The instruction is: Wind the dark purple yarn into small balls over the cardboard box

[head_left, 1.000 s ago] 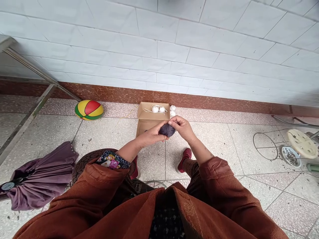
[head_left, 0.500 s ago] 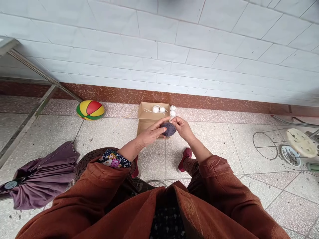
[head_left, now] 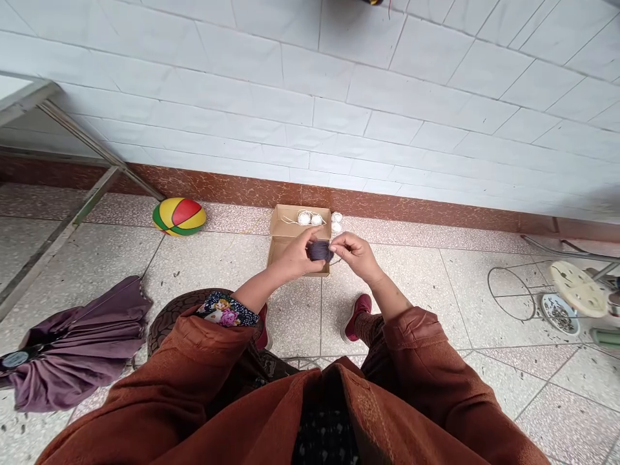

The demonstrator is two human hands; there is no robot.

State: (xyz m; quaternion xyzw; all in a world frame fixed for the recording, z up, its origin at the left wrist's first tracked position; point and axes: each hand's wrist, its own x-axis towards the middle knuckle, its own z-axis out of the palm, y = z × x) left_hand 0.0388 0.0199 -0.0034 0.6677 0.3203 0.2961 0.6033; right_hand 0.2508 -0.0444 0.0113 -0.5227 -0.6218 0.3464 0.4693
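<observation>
A dark purple-grey ball of yarn (head_left: 320, 250) is gripped between the thumb and fingers of my left hand (head_left: 296, 255). At its right side my right hand (head_left: 357, 254) has thumb and forefinger pinched on a strand of the yarn. Beneath the hands lies an open cardboard box (head_left: 278, 248), partly covered by my left hand. Two white yarn balls (head_left: 310, 218) with loose ends rest on its raised lid. Just right of the lid, two more white balls (head_left: 336, 222) sit on the floor.
A multicoloured ball (head_left: 179, 216) lies by the wall beside a metal frame (head_left: 92, 194). A folded purple umbrella (head_left: 87, 342) is on the floor at left. On the right are a wire ring stand (head_left: 513, 294), a cream stool seat (head_left: 578, 289) and a white bowl (head_left: 560, 314).
The yarn ball has turned, and my left fingers now hold it from the left side with the windings exposed. My right hand has drawn slightly to the right. The view has shifted a little.
</observation>
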